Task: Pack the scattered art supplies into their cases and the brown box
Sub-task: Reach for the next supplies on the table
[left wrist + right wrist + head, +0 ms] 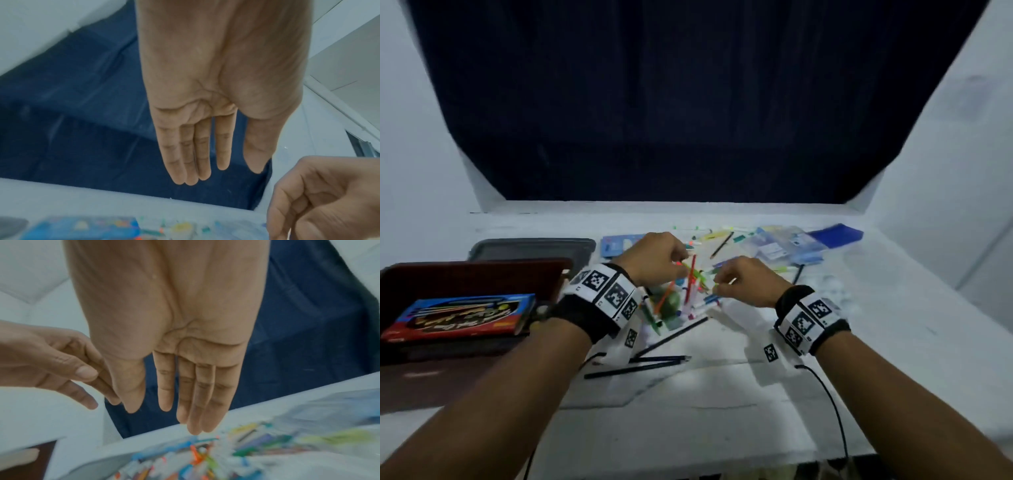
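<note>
Gathering the loose markers at mid-table, both hands empty

Left to right: the brown box (476,274) stands open at the table's left edge, a red-and-blue printed case (458,317) lying in it. The left hand (654,258) and right hand (746,281) hover over the marker pile (688,294); each wrist view shows straight fingers with nothing in them. Recommended: sweep the markers parallel, caps aligned, then clasp a small bundle for the clear cases (784,246) beyond the right hand. The case lettering is blurred and unreadable; the wristbands (606,291) carry coded squares only.
</note>
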